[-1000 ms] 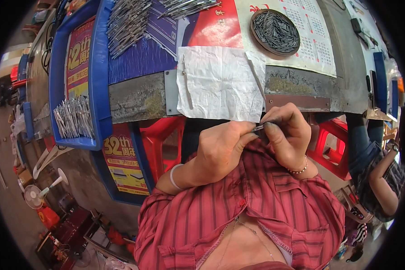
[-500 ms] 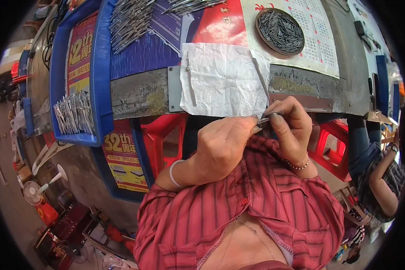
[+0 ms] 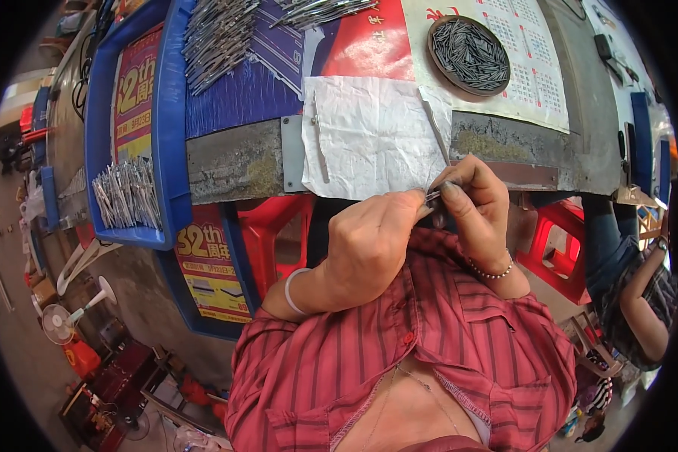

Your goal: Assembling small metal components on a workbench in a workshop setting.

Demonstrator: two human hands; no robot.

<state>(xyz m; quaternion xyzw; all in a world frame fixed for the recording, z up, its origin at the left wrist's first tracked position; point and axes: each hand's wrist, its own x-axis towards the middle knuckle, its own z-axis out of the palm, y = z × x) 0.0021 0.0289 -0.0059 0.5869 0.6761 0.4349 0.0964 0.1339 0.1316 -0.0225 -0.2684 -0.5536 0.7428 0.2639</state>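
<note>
Just off the table's front edge, my left hand (image 3: 373,245) is closed, its fingertips pinching a small slim metal piece (image 3: 432,195). My right hand (image 3: 476,215) meets it there, thumb and forefinger closed on the same piece. Fingers hide most of the piece, so its exact kind is unclear. Beyond my hands a creased white paper sheet (image 3: 373,135) lies over the table edge. On its left part rests a thin metal strip (image 3: 320,143); a longer thin rod-like tool (image 3: 435,124) lies at its right side, its near end close to my right fingers.
A round brown dish (image 3: 432,56) full of short dark metal pins stands at the back right. Slim silvery metal pieces (image 3: 217,41) are heaped at the back left. A blue tray (image 3: 172,151) on the left holds more of them. Red stools (image 3: 561,252) flank me; another person's arm (image 3: 640,301) shows far right.
My right hand has shifted slightly left, and its thumb has moved over the metal piece. My left hand has hardly moved and keeps its pinch.
</note>
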